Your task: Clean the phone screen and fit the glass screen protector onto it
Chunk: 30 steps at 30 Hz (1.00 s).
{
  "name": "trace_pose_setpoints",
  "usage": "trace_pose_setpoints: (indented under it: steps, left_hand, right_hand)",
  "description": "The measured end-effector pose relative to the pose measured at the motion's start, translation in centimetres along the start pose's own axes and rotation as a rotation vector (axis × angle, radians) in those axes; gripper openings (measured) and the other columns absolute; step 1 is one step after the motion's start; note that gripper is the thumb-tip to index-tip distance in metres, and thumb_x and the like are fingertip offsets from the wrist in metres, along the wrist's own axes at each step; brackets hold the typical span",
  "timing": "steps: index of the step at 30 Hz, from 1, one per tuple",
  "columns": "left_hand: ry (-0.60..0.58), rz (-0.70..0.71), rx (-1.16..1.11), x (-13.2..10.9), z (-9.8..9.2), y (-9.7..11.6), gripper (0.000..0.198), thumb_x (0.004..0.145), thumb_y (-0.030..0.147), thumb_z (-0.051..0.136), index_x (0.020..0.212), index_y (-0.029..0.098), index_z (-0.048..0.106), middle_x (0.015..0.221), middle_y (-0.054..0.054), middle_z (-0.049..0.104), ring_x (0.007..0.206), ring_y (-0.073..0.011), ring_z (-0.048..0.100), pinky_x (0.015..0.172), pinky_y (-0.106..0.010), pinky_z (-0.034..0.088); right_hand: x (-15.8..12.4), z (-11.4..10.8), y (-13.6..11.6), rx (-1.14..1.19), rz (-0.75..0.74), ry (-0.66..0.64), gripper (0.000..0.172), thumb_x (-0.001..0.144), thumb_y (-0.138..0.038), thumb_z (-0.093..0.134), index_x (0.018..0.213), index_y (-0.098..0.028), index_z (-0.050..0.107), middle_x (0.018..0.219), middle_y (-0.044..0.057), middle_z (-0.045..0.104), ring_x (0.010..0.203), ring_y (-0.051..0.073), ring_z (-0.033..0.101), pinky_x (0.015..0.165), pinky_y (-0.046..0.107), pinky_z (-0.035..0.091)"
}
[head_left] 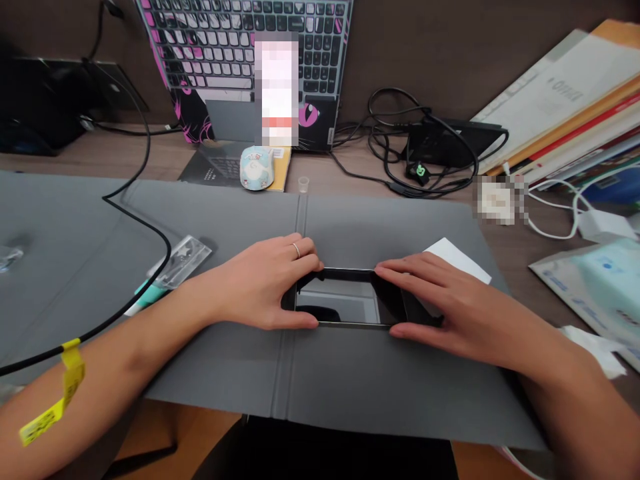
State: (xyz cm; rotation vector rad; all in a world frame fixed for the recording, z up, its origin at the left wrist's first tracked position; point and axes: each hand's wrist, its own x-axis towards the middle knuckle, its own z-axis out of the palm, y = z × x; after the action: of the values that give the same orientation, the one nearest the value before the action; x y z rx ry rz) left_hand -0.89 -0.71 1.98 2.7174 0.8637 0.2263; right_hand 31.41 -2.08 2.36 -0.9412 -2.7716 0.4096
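A dark, glossy smartphone (345, 300) lies sideways, low over the grey mat (345, 387), its face up and reflecting the surroundings. My left hand (267, 283), with a ring on one finger, grips its left end, thumb on the near edge and fingers on the far edge. Around the right end my right hand (447, 297) closes the same way, thumb near and fingertips far. Both ends of the phone are partly hidden by the hands. Just beyond my right hand rests a white sheet (457, 259).
A laptop (220, 47) stands propped at the back, a patterned mouse (257, 168) before it. A black cable (160, 233) crosses above my left forearm beside a clear plastic case (187, 260). Coiled cables (400, 190), books (585, 127) and a pale blue packet (605, 280) lie right.
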Motion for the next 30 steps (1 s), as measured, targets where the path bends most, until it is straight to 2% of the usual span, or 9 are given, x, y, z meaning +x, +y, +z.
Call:
trace_pose_setpoints:
  steps: [3, 6, 9, 15, 20, 25, 30]
  left_hand:
    - [-0.005, -0.001, -0.007, -0.04, 0.05, -0.07, 0.058, 0.086, 0.06, 0.066, 0.121, 0.015, 0.059, 0.112, -0.01, 0.058, 0.097, -0.0251, 0.057, 0.084, -0.039, 0.049]
    - [-0.009, -0.008, -0.031, -0.06, 0.11, -0.23, 0.06, 0.086, 0.062, 0.066, 0.124, 0.015, 0.058, 0.114, -0.01, 0.059, 0.099, -0.0248, 0.057, 0.085, -0.039, 0.05]
    - [-0.017, -0.008, -0.044, -0.07, 0.16, -0.34, 0.061, 0.086, 0.062, 0.065, 0.125, 0.016, 0.058, 0.114, -0.01, 0.059, 0.1, -0.0249, 0.058, 0.086, -0.039, 0.05]
    - [-0.022, -0.002, -0.015, -0.11, 0.21, -0.27, 0.06, 0.087, 0.065, 0.062, 0.125, 0.017, 0.058, 0.115, -0.011, 0.059, 0.098, -0.026, 0.058, 0.084, -0.04, 0.049]
    - [-0.042, -0.013, 0.002, -0.06, 0.14, -0.06, 0.06, 0.088, 0.063, 0.063, 0.126, 0.017, 0.058, 0.114, -0.011, 0.058, 0.098, -0.0251, 0.057, 0.085, -0.04, 0.049]
    - [-0.044, -0.025, 0.018, -0.04, 0.06, 0.07, 0.058, 0.088, 0.062, 0.062, 0.124, 0.016, 0.058, 0.114, -0.011, 0.058, 0.097, -0.0252, 0.057, 0.084, -0.041, 0.05]
    - [-0.034, -0.017, 0.007, 0.02, -0.04, 0.1, 0.058, 0.087, 0.062, 0.063, 0.123, 0.016, 0.058, 0.114, -0.01, 0.058, 0.098, -0.0251, 0.057, 0.084, -0.041, 0.051]
  right_hand:
    - [-0.03, -0.18, 0.17, 0.033, 0.0, 0.025, 0.059, 0.092, -0.046, 0.067, 0.145, -0.023, 0.053, 0.136, 0.013, 0.064, 0.119, 0.032, 0.062, 0.095, 0.048, 0.053]
    - [-0.01, -0.62, 0.44, 0.071, 0.109, 0.165, 0.036, 0.099, -0.034, 0.055, 0.134, -0.026, 0.061, 0.118, 0.01, 0.071, 0.104, 0.027, 0.067, 0.088, 0.044, 0.054]
    - [0.07, -0.96, 0.63, 0.078, 0.195, 0.246, 0.029, 0.1, -0.027, 0.048, 0.123, -0.026, 0.065, 0.103, 0.008, 0.072, 0.091, 0.024, 0.067, 0.078, 0.04, 0.054]
    - [0.2, -0.78, 0.65, 0.104, 0.094, 0.12, 0.032, 0.097, -0.028, 0.053, 0.125, -0.024, 0.068, 0.12, 0.011, 0.069, 0.109, 0.027, 0.063, 0.092, 0.043, 0.052]
    - [0.08, -0.66, 0.65, 0.084, 0.067, 0.075, 0.033, 0.098, -0.031, 0.055, 0.126, -0.023, 0.07, 0.121, 0.012, 0.067, 0.11, 0.026, 0.062, 0.092, 0.041, 0.052]
    - [-0.09, -0.38, 0.64, 0.063, 0.073, 0.029, 0.053, 0.091, -0.049, 0.067, 0.136, -0.022, 0.063, 0.128, 0.014, 0.063, 0.115, 0.029, 0.06, 0.093, 0.043, 0.053]
    - [-0.14, -0.11, 0.94, 0.035, 0.06, 0.014, 0.054, 0.091, -0.051, 0.066, 0.138, -0.024, 0.062, 0.128, 0.014, 0.062, 0.116, 0.03, 0.059, 0.092, 0.044, 0.053]
